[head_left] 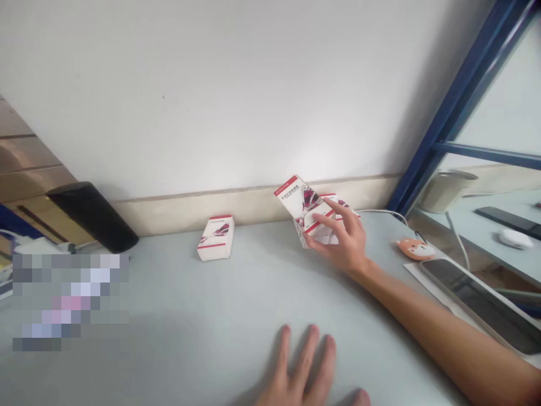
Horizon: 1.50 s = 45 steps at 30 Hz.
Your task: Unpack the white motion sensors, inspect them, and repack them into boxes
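Right hand (344,239) grips a tilted red-and-white carton (302,206) near the wall, fingers curled over it; a second carton (215,238) rests apart, untouched; left hand (296,375) lies open on the grey desktop (190,293), holding nothing.

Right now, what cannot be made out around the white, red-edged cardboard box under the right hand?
Head view:
White, red-edged cardboard box: print too small and blurred.
Red-edged piece behind it: hidden by box and right hand.
Left hand: cut off by bottom edge.
Things at the desk's left: hidden by pixelated patch.
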Each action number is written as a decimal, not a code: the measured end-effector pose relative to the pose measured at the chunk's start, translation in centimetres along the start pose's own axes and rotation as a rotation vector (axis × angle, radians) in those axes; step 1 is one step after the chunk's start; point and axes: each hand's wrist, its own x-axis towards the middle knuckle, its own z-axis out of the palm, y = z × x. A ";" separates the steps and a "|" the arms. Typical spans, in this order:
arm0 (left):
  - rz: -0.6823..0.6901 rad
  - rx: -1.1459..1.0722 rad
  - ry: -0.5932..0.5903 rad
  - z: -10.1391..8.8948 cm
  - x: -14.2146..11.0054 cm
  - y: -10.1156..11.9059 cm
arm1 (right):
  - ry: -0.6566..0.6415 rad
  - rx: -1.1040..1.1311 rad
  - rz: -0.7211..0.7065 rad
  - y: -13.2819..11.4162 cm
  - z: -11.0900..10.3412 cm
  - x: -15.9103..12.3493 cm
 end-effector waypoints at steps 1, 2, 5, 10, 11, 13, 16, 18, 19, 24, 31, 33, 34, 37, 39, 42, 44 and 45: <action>0.044 0.025 0.017 -0.1 0.1 -0.4 | 0.028 0.003 -0.015 0.1 0.0 0.0; 0.077 0.045 0.028 -0.3 0.2 -0.7 | 0.044 0.004 -0.022 0.2 0.1 0.0; 0.080 0.052 0.044 -0.6 0.5 -1.1 | 0.042 -0.001 -0.012 0.3 0.1 0.0; 0.114 -0.093 -0.033 -1.0 0.5 -1.7 | 0.076 0.016 0.009 0.1 0.0 0.1; 0.130 -0.160 -0.066 -1.3 0.7 -2.3 | 0.079 0.026 0.025 0.0 0.0 0.1; 0.113 -0.358 -0.135 -2.4 1.5 -3.8 | 0.078 0.057 0.063 -0.1 0.0 0.0; -0.109 -0.819 -0.232 -3.9 3.0 -6.4 | 0.060 0.118 0.122 -0.4 -0.2 -0.2; -0.426 -1.058 -0.192 -3.9 3.7 -7.8 | 0.038 0.176 0.140 -0.8 -0.6 -0.1; -0.587 -1.176 -0.126 -3.5 4.0 -8.4 | 0.022 0.214 0.136 -1.2 -0.8 0.0; -1.204 -1.694 0.312 0.6 3.7 -11.1 | -0.123 0.470 0.106 -4.2 -2.3 0.6; -1.053 -1.734 0.567 0.9 3.7 -13.3 | -0.540 0.789 0.208 -6.3 -2.6 0.2; -1.028 -1.511 0.612 1.0 3.7 -13.2 | -0.636 0.742 0.176 -5.9 -2.7 0.3; -1.012 -1.365 0.610 1.2 3.6 -13.1 | -0.643 0.725 0.155 -5.8 -2.8 0.4; -0.875 -0.897 0.542 1.7 3.2 -12.6 | -0.545 0.749 0.116 -5.8 -3.3 0.9; -0.721 -0.670 0.499 1.6 3.0 -12.4 | -0.488 0.765 0.081 -6.3 -3.6 1.2; -0.573 -0.515 0.465 1.1 2.9 -12.3 | -0.460 0.735 -0.001 -7.1 -4.0 1.4; -0.550 -0.483 0.453 0.9 2.8 -12.4 | -0.447 0.714 -0.040 -7.3 -4.0 1.3; -0.550 -0.474 0.445 0.9 2.8 -12.4 | -0.443 0.707 -0.051 -7.4 -4.0 1.3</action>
